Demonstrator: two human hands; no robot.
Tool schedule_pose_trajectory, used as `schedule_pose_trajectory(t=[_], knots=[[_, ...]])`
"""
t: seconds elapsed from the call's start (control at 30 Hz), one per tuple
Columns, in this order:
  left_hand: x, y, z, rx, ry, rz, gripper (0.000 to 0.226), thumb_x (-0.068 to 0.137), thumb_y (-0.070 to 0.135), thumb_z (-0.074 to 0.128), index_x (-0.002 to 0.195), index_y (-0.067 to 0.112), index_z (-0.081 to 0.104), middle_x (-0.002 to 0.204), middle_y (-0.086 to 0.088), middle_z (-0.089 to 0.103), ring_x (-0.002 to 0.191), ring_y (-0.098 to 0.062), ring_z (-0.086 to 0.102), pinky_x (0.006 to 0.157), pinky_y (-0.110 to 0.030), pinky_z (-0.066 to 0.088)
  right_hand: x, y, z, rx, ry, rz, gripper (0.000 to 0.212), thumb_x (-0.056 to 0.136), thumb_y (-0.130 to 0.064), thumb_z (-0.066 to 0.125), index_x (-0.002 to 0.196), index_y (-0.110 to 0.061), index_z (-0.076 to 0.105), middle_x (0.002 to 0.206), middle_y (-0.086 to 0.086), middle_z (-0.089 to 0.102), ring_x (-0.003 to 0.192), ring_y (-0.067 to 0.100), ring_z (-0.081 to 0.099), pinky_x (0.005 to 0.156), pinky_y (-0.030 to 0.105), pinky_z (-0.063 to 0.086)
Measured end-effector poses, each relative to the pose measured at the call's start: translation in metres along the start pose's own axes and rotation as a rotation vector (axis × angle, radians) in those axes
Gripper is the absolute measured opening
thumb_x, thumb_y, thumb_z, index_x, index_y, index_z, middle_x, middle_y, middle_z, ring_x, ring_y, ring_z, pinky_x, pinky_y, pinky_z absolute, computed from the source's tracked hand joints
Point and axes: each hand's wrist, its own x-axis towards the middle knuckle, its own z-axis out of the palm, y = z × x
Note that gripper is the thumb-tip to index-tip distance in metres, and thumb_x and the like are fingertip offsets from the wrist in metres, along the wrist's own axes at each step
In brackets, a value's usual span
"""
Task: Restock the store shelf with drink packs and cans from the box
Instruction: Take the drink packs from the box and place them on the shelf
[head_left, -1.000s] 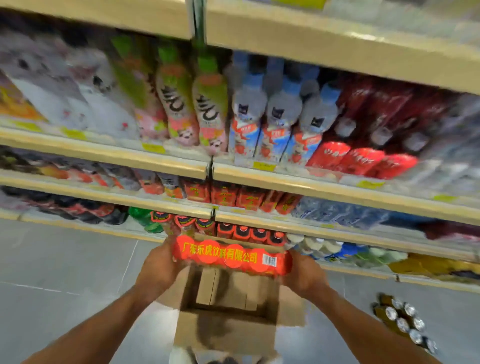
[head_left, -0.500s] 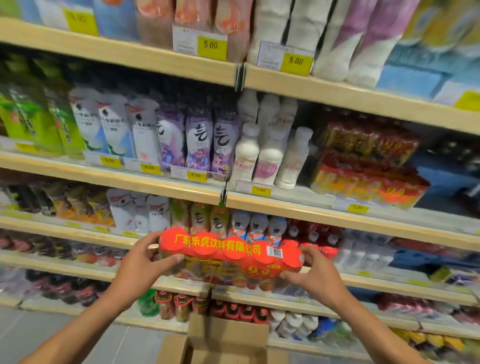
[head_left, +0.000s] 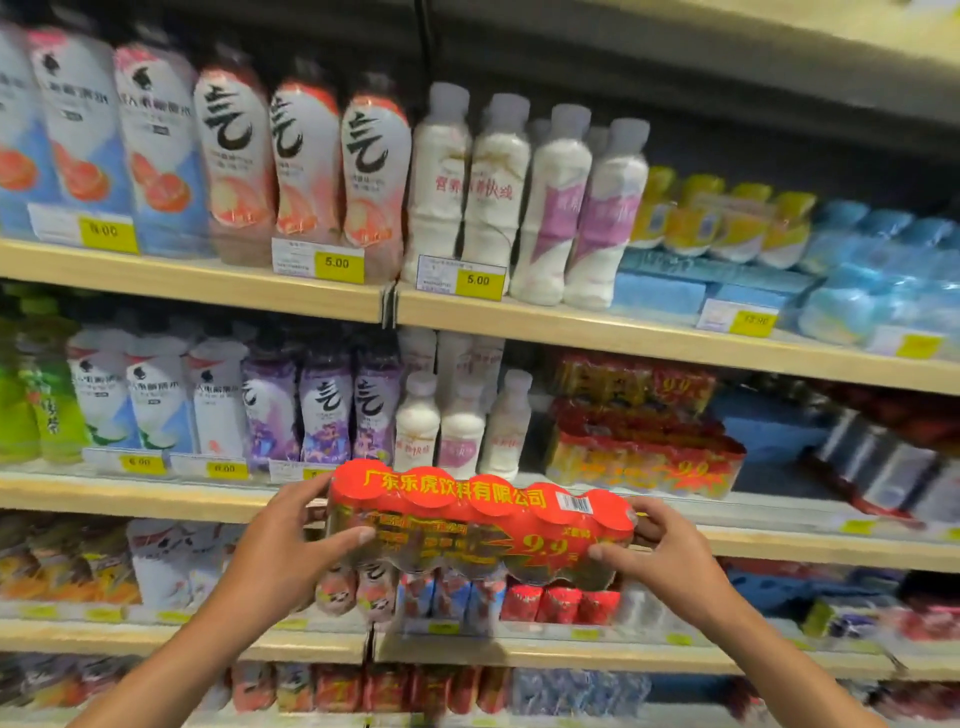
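Soft even light; drink pack (head_left: 478, 525) sharp, outer shelves (head_left: 779, 551) blurred and bowed.

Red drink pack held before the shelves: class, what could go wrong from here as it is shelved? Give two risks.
1. The left hand and right hand grip the red drink pack only at its ends, so it may sag or slip.
2. The matching red packs on the shelf are already stacked; adding one might nudge the white bottles beside them.

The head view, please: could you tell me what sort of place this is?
Likely a shop's drinks aisle: tiered shelves packed with bottled drinks, yellow price tags on their edges, and stacked shrink-wrapped multipacks.
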Motion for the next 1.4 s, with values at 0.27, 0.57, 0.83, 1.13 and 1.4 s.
schedule_pose_trajectory(t=[0.27, 0.57, 0.83, 1.13, 1.4], knots=[[0.036, 0.052, 0.099, 0.001, 0.018, 0.079, 0.056, 0.068, 0.052, 0.083, 0.113, 0.067, 0.053, 0.107, 0.048, 0.042, 0.106, -0.001, 0.049, 0.089, -0.029, 0.042, 0.046, 0.027, -0.102, 0.044, 0.078, -0.086, 0.062, 0.047, -0.048, 0.096, 0.103, -0.040, 0.071, 0.101, -0.015, 0.077, 0.095, 0.000, 0.071, 0.079, 0.023, 0.053], [0.091, 0.105, 0.221, -0.044, 0.079, 0.046, 0.062, 0.077, 0.042, 0.081, 0.127, 0.058, 0.048, 0.126, 0.021, 0.049, 0.118, -0.009, 0.053, 0.100, -0.032, 0.042, 0.116, 0.067, -0.203, 0.046, 0.140, -0.190, 0.046, 0.061, -0.045, 0.089, 0.098, -0.020, 0.075, 0.096, -0.002, 0.079, 0.095, 0.014, 0.073, 0.081, 0.036, 0.060], [0.155, 0.141, 0.264, 0.159, 0.135, -0.124, 0.051, 0.081, 0.035, 0.078, 0.122, 0.010, 0.064, 0.112, -0.011, 0.071, 0.100, -0.030, 0.065, 0.089, -0.044, 0.054, 0.194, 0.085, -0.233, 0.061, 0.153, -0.163, 0.023, 0.078, -0.003, 0.082, 0.086, -0.021, 0.070, 0.074, -0.009, 0.075, 0.072, 0.003, 0.070, 0.067, 0.016, 0.057], [0.214, 0.165, 0.302, 0.212, 0.157, -0.052, 0.060, 0.088, 0.037, 0.072, 0.139, 0.013, 0.050, 0.143, -0.010, 0.054, 0.129, -0.032, 0.051, 0.098, -0.034, 0.041, 0.263, 0.100, -0.236, 0.035, 0.174, -0.192, 0.035, 0.082, -0.008, 0.080, 0.114, -0.001, 0.070, 0.114, 0.016, 0.073, 0.102, 0.024, 0.067, 0.076, 0.021, 0.051], [0.222, 0.145, 0.323, 0.226, 0.162, -0.018, 0.050, 0.093, 0.039, 0.065, 0.133, 0.014, 0.052, 0.132, -0.009, 0.060, 0.123, -0.032, 0.054, 0.085, -0.028, 0.032, 0.275, 0.115, -0.235, -0.062, 0.217, -0.208, 0.024, 0.079, -0.027, 0.084, 0.096, -0.021, 0.070, 0.086, -0.014, 0.070, 0.093, 0.017, 0.066, 0.066, 0.003, 0.042]])
